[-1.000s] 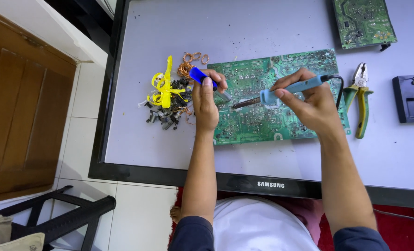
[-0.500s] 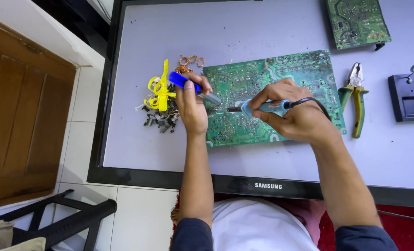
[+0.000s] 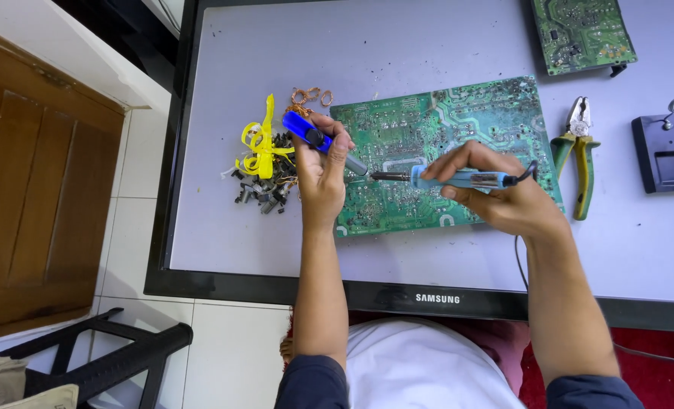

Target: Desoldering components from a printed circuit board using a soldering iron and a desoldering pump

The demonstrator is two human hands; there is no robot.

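A large green circuit board (image 3: 458,121) lies solder side up on a flat grey panel (image 3: 428,45). My left hand (image 3: 323,176) grips a blue desoldering pump (image 3: 308,134), its grey tip resting on the board's left part. My right hand (image 3: 503,193) holds a light blue soldering iron (image 3: 458,179) level, its dark tip pointing left and meeting the pump's tip on the board. The iron's black cord runs down past my right wrist.
A pile of removed dark parts (image 3: 265,189), yellow strips (image 3: 260,144) and copper coils (image 3: 310,97) sits left of the board. Green-handled pliers (image 3: 579,151) and a black iron stand (image 3: 666,151) lie right. A second green board (image 3: 583,32) is at top right.
Both hands have shifted left across the board. The iron's tip and the pump's tip now meet nearer the board's left edge.
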